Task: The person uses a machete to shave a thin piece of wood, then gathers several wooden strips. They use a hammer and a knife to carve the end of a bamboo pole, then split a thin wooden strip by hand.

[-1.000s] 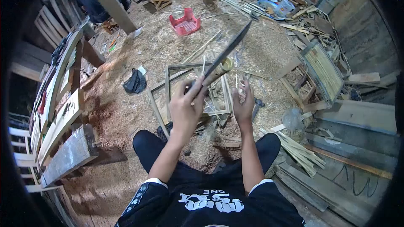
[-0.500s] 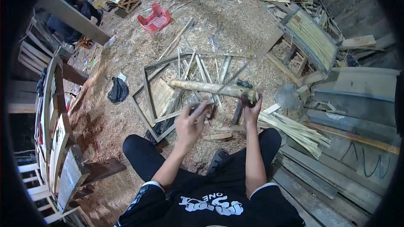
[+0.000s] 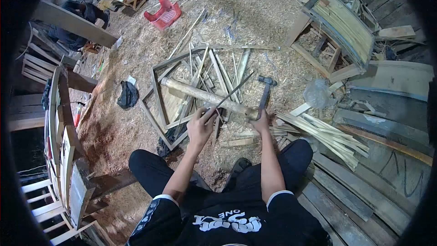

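A long round wooden pole lies slanted before me, over thin sticks and a wooden frame. My left hand is closed around a thin dark rod that points up and right across the pole. At the pole's right end is my right hand, its fingers wrapped round that end. A hammer with a dark head stands out just above my right hand, its handle's lower end by the fingers. Whether the hand also touches the handle I cannot tell.
Sawdust covers the ground. A red plastic stool lies farther off, a black bag to the left. Pale wood strips and planks are at the right. Another person is at the upper left.
The pole's right end has come down and left with my right hand. The rod in my left hand has shifted left. The hammer now shows more fully beside the pole.
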A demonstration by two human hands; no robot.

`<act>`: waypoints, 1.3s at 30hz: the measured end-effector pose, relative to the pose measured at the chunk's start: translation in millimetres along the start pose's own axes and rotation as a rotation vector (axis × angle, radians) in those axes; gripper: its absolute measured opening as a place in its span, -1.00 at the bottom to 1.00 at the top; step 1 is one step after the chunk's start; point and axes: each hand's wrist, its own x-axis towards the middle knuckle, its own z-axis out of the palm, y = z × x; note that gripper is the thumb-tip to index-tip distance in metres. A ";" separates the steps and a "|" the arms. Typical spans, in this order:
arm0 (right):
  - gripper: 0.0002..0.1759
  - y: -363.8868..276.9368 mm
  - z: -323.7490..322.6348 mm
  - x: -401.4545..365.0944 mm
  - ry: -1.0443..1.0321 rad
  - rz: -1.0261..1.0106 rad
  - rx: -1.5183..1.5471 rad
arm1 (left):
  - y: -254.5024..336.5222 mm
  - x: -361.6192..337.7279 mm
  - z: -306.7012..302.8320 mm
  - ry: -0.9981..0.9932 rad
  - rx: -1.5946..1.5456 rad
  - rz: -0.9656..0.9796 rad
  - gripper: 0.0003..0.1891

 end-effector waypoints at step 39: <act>-0.51 -123.3 4.2 62.4 0.364 -0.077 0.405 | -27.7 20.2 -22.6 0.138 -0.126 -0.039 -0.74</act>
